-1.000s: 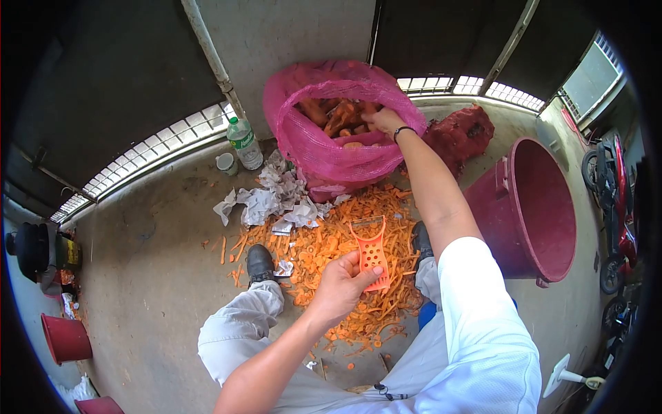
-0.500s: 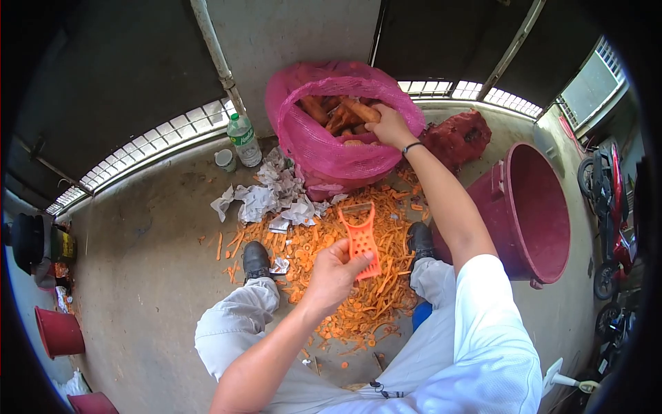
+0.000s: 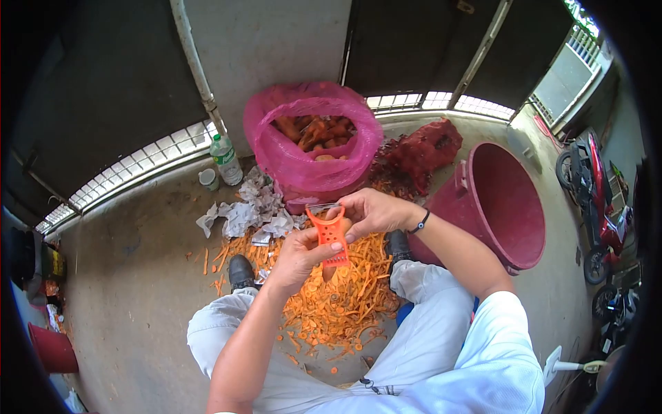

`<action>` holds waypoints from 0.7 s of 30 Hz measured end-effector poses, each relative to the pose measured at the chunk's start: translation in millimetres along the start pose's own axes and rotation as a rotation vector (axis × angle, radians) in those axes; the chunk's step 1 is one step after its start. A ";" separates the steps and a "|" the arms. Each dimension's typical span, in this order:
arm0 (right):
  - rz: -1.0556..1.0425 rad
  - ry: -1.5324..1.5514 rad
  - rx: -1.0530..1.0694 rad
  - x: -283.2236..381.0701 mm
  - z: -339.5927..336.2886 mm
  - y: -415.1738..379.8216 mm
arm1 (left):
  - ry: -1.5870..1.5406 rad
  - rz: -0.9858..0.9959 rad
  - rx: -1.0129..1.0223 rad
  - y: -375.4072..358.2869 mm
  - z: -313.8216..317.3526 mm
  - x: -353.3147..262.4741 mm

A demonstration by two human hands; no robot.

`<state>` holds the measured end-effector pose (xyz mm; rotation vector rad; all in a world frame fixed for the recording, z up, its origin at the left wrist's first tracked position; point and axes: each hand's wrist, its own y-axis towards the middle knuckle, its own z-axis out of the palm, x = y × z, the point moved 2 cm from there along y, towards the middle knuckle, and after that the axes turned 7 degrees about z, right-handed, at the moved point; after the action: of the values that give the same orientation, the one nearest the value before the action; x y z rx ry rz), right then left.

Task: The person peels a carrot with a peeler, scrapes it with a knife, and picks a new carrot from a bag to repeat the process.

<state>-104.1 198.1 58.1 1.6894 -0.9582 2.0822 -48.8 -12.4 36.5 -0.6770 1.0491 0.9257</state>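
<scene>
My left hand [image 3: 296, 259] is closed around an orange plastic peeler [image 3: 329, 236], its thumb on the lower part and the blade end pointing up. Behind the peeler is a carrot [image 3: 347, 225], mostly hidden, with its tip showing below. My right hand [image 3: 376, 210], with a dark band at the wrist, grips the carrot's upper end. Both hands hover over a heap of orange carrot peelings and slices [image 3: 338, 300] on the floor between my feet. Beyond them stands a pink mesh sack [image 3: 317, 176], open at the top, with unpeeled carrots [image 3: 318, 131] inside.
A large maroon tub [image 3: 469, 221] leans at the right, near a red mesh sack [image 3: 427, 155]. Crumpled paper [image 3: 252, 207], a green-capped bottle [image 3: 225, 162] and a cup [image 3: 208, 179] are left of the pink sack. A red bucket [image 3: 54, 348] sits far left, motorcycles [image 3: 593, 186] far right.
My right hand has come back from the pink sack with a carrot, bringing it against the peeler. My left hand has shifted slightly left and up; the camera view has turned to the right.
</scene>
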 end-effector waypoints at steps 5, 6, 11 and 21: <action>0.077 0.076 -0.182 0.1 16.9 -29.2 | -0.188 -0.100 0.013 -7.4 12.4 -4.0; 0.008 0.082 -0.186 -0.7 21.2 -32.9 | -0.166 -0.111 0.005 -9.1 12.3 -1.9; -0.276 -0.248 -0.400 -2.8 44.4 -43.0 | 0.105 -0.065 -0.088 -8.7 14.2 17.8; -0.478 0.548 -0.549 -8.2 35.4 -64.8 | -0.428 -0.072 -0.212 -7.5 10.5 8.1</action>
<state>-36.3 224.1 73.5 0.8869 -0.7516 1.6221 -36.1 -4.8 33.1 -0.6494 0.5496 1.0709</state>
